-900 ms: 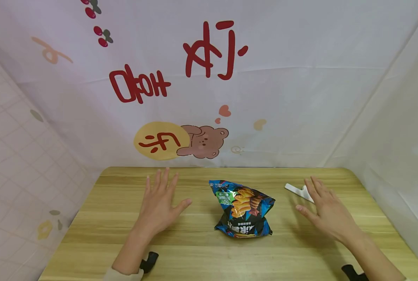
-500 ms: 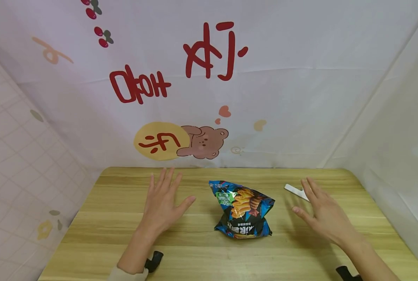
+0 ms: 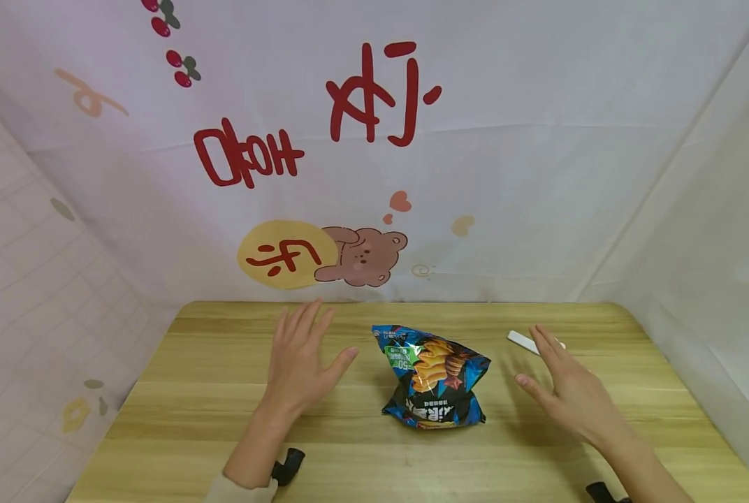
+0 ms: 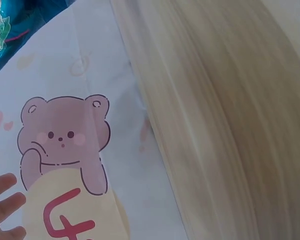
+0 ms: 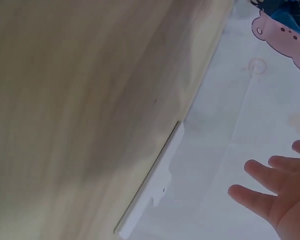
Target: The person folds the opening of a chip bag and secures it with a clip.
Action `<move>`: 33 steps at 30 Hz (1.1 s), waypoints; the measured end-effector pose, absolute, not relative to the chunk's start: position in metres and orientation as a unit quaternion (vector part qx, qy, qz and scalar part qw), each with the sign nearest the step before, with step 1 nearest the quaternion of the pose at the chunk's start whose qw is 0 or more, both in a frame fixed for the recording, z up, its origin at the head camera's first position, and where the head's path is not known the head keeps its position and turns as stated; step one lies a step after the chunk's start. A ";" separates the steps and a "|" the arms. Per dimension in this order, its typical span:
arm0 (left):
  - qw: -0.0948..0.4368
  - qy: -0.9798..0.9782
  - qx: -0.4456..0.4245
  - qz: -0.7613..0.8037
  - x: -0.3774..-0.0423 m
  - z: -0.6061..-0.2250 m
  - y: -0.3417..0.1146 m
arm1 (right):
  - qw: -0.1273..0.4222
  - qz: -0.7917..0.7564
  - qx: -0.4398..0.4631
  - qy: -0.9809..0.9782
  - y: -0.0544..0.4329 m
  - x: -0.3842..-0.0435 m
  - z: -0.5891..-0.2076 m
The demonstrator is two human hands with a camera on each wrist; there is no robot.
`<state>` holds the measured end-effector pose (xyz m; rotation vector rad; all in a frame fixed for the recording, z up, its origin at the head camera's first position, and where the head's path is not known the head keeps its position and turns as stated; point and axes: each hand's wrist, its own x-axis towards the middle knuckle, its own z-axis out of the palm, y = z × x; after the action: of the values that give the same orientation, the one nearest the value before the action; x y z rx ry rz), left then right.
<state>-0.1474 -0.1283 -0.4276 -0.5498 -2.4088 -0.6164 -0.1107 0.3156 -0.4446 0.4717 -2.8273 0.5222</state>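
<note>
The head camera looks forward and down; closer wrist views share the bear [image 4: 62, 131].

Here at the back, a white cloth [image 3: 538, 175] is hanging, with faint creases running across it. Red cherries [image 3: 182, 78] are dangling in pairs high on the left, and a bold red character [image 3: 368, 91] is taking the upper middle, with more red lettering [image 3: 231, 150] sitting lower left. Down near the tabletop [image 3: 425, 468], a brown bear [image 3: 368, 258] is lying sideways, hugging a yellow disc [image 3: 311, 234] that is carrying red strokes. A coral heart [image 3: 400, 202] is floating just above, a smaller one tucking in beside it! Over on the left, a pale grid-patterned cloth [image 3: 41, 279] is sloping away, while light wood grain is streaking the tabletop.
</note>
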 end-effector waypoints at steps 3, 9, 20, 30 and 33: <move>0.312 -0.890 -0.219 -0.250 -0.149 -0.427 -0.123 | 0.120 0.195 0.153 -0.961 0.312 -0.109 -0.447; 0.333 -0.868 -0.237 -0.280 -0.152 -0.427 -0.112 | 0.138 0.227 0.156 -0.951 0.302 -0.107 -0.453; 0.337 -0.854 -0.248 -0.311 -0.155 -0.422 -0.097 | 0.151 0.280 0.167 -0.933 0.286 -0.105 -0.458; 0.329 -0.855 -0.243 -0.319 -0.157 -0.418 -0.083 | 0.160 0.280 0.160 -0.933 0.270 -0.104 -0.455; 0.326 -0.854 -0.246 -0.321 -0.157 -0.418 -0.079 | 0.165 0.290 0.159 -0.929 0.265 -0.104 -0.455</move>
<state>-0.1570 -0.0791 -0.4181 -0.6446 -2.2383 -0.8411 -0.1040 0.2653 -0.4546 0.4541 -2.6467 0.8269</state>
